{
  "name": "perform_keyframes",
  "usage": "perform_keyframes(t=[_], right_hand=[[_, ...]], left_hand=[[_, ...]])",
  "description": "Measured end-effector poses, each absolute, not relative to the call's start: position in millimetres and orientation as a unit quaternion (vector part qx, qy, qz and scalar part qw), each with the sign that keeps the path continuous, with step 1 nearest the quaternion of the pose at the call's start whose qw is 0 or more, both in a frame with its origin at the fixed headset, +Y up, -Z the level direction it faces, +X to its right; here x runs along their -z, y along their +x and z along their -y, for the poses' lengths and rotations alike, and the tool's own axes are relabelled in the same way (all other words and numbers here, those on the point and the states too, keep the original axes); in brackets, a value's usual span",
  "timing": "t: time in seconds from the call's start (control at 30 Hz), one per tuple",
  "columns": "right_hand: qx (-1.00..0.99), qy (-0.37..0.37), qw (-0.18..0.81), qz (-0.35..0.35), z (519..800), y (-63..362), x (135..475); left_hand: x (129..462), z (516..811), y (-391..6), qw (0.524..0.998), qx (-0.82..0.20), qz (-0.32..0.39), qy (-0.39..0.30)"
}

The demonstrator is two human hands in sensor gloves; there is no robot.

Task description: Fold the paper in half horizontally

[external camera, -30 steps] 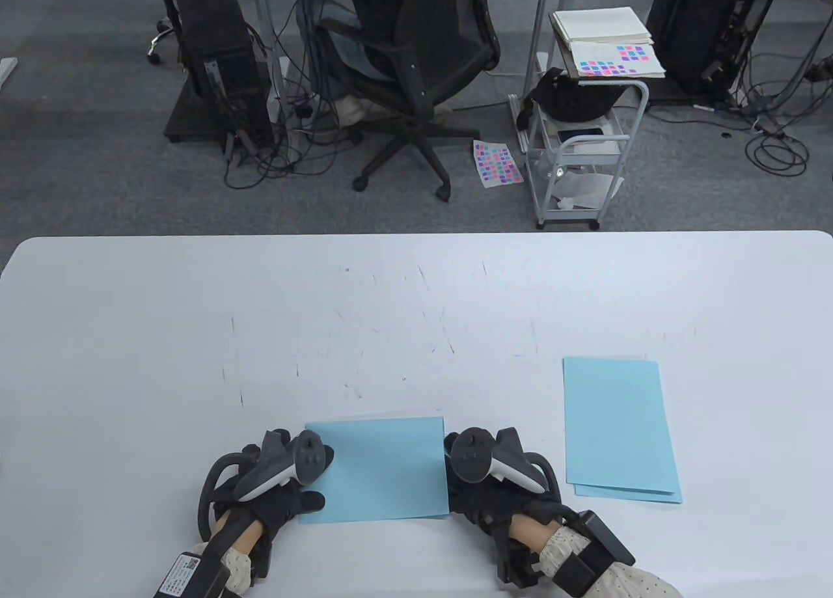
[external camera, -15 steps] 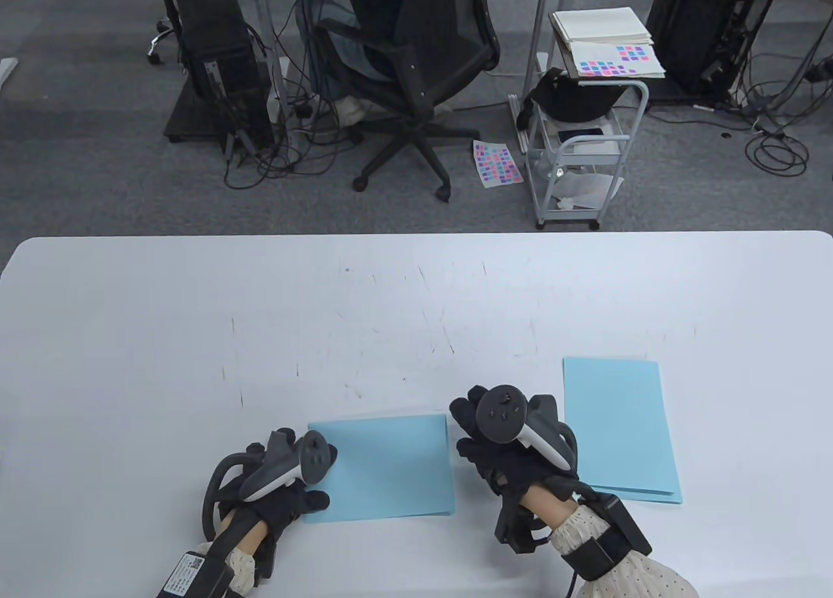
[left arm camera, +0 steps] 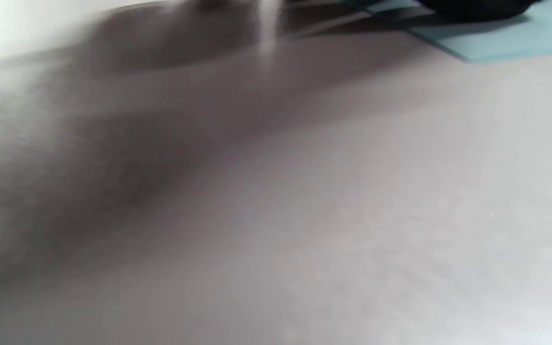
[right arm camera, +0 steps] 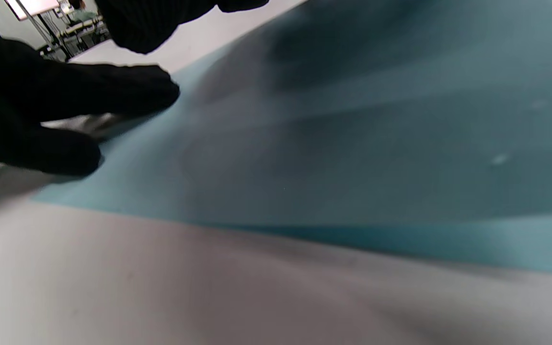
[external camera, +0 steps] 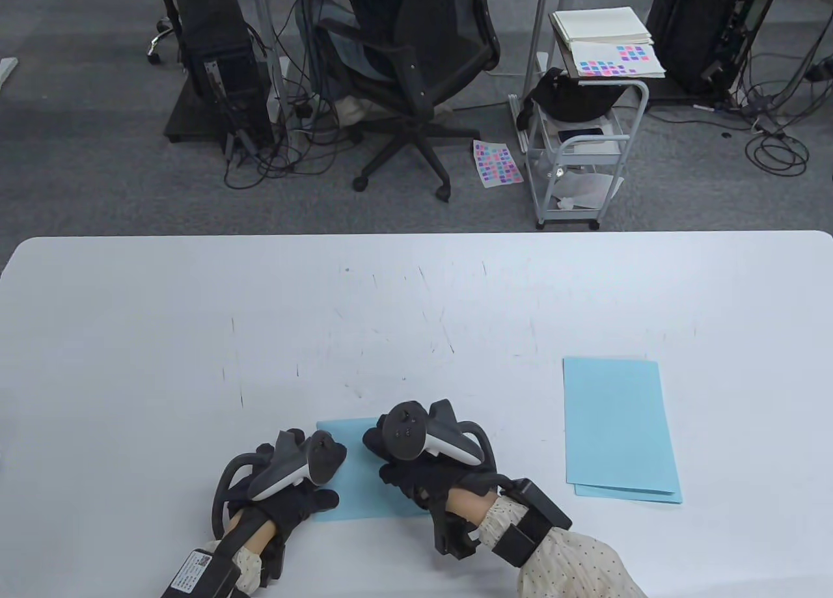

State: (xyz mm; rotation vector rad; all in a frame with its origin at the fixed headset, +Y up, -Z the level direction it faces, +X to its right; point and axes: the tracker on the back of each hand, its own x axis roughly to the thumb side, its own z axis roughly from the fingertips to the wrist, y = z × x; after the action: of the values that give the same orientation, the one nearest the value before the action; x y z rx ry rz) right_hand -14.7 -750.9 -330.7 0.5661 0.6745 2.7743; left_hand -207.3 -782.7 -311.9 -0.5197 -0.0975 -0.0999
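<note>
Two hands on folded blue paper near bench front edge: left hand rests on its left edge, right hand lies flat across it. Left wrist view: paper corner under dark glove. Right wrist view: fingers spread on paper, gripping nothing.

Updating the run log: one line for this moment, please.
step: fold paper | paper: on table | left hand: on paper's left edge | right hand: over paper | stack: untouched, right
</note>
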Motion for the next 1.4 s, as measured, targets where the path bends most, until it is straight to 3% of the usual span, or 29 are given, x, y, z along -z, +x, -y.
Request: perform_keyframes(t=[0.3,1.4], right_hand=[[-0.951,0.172,0.069,-0.247,779,-24,337],[-0.964,0.102,0.041,-0.240,775,8,349]], left_hand=[[313,782,-204,0.964,0.051,0.049,-0.255],[312,782,-205,0.962,0.052,0.042,-0.264]])
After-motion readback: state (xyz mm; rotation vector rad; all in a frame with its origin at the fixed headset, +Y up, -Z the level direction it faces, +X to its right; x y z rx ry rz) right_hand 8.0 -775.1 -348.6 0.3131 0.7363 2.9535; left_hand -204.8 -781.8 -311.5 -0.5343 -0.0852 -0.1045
